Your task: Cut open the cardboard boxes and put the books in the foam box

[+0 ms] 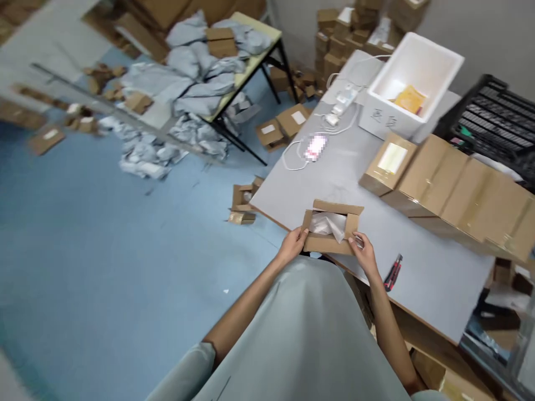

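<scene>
A small cardboard box [330, 243] with its flaps folded out is held at the near edge of the grey table. Inside lies crumpled, whitish plastic wrapping [328, 224]; whatever it covers is hidden. My left hand [293, 244] grips the box's left side, thumb on the flap. On the right side, my right hand [363, 250] has its fingers closed on the flap and corner. A red and black utility knife [393, 273] rests on the table to the right of my right hand.
Taped cardboard boxes [447, 184] stand in a row on the table's right. Behind them are a white foam box [371, 114] and a black crate [497, 111]. A power strip [345, 100] and a lit phone [315, 147] lie left. Grey bags [196, 61] cover another table.
</scene>
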The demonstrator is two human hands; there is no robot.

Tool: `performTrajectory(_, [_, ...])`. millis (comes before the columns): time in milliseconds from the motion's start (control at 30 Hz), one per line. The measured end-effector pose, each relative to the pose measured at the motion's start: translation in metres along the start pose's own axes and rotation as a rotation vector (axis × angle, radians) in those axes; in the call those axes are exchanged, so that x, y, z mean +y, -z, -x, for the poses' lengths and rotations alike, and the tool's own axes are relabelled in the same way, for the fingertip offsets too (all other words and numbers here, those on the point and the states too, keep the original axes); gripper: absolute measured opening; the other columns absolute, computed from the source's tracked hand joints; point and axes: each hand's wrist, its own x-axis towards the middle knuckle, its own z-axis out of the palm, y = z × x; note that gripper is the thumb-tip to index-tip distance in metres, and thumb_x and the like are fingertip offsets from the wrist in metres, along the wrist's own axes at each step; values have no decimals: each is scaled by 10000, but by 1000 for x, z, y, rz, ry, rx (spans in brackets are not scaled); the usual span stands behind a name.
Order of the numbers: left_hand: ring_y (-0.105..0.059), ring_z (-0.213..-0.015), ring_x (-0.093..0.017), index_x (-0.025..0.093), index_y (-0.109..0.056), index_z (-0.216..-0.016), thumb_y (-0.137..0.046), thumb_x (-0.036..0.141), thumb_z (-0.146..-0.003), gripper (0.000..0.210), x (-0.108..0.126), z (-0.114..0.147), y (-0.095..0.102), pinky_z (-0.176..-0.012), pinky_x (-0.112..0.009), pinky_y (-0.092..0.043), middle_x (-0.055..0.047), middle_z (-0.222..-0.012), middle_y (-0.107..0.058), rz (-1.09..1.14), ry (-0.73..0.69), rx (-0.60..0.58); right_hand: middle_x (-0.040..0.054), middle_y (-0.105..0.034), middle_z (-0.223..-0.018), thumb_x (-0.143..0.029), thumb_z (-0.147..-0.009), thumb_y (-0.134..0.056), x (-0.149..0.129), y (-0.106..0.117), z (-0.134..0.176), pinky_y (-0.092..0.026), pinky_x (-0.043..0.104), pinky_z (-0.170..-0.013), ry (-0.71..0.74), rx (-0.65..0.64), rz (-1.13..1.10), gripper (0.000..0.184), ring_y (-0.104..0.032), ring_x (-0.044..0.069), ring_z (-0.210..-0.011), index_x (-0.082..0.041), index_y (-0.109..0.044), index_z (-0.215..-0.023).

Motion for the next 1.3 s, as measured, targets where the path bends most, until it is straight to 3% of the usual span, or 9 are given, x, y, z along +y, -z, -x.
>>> performTrajectory(100, [-745, -940, -298, 220, -747, -943, -638, 607, -978, 403, -8, 13, 27, -876, -374, -599, -69, -894, -794, 46, 5, 105, 211, -669, -1538, -755, -874, -776, -18, -25, -17, -556, 584, -1192, 49, -83, 18, 738, -677, 385, -1401, -228, -670, -1379])
performTrajectory(233, [-752, -995, -297, 224, -750, -1005, -626, 594, -995, 391, -26, 9, 66, -926, -389, -603, -72, -935, -796, 158, 38, 184, 248, -639, -1576, -765, -844, -794, -50, -76, -34, -564, 603, -1183, 69, -105, 50, 932, -660, 399, -1431, -202, -582, -1556])
performTrajectory(367, [-757, -1028, -306, 229, -757, -1051, -634, 594, -992, 390, -43, -11, 117, -943, -405, -606, -73, -938, -798, 254, 50, 227, 221, -650, -1588, -750, -881, -772, -88, -137, -41, -574, 596, -1173, 101, -151, 106, 834, -631, 408, -1469, -205, -664, -1502])
performTrajectory(633, [-751, -1025, -307, 218, -738, -1088, -588, 596, -993, 418, -87, -38, 254, -959, -405, -583, -96, -1026, -812, 366, 50, 378, 190, -646, -1565, -742, -890, -759, -145, -294, -69, -642, 536, -1060, 206, -285, 253, 806, -670, 377, -1372, -233, -689, -1512])
performTrajectory(800, [-742, -1035, -312, 222, -709, -1150, -523, 586, -995, 437, -123, -33, 318, -962, -409, -562, -108, -1093, -800, 380, 129, 517, 172, -675, -1477, -709, -868, -785, -167, -396, -95, -651, 524, -1035, 231, -463, 297, 769, -718, 349, -1263, -243, -715, -1474])
performTrajectory(1000, [-722, -1036, -307, 207, -692, -1102, -504, 586, -989, 438, -173, -13, 365, -933, -395, -566, -110, -1074, -786, 365, 235, 637, 146, -712, -1392, -629, -847, -817, -165, -491, -100, -656, 493, -1000, 255, -665, 382, 691, -741, 333, -1196, -255, -744, -1424])
performTrajectory(1133, [-723, -1046, -322, 214, -700, -1108, -529, 613, -982, 452, -195, -3, 379, -933, -405, -576, -100, -1043, -783, 382, 309, 723, 138, -738, -1359, -511, -861, -821, -158, -528, -96, -633, 494, -1055, 272, -768, 490, 663, -737, 330, -1208, -239, -735, -1460])
performTrajectory(1300, [-731, -1075, -328, 210, -700, -1201, -540, 592, -979, 471, -202, -6, 388, -935, -405, -580, -111, -1123, -792, 444, 310, 719, 104, -761, -1353, -431, -858, -838, -160, -565, -107, -532, 503, -1209, 341, -786, 509, 591, -708, 328, -1292, -264, -761, -1420])
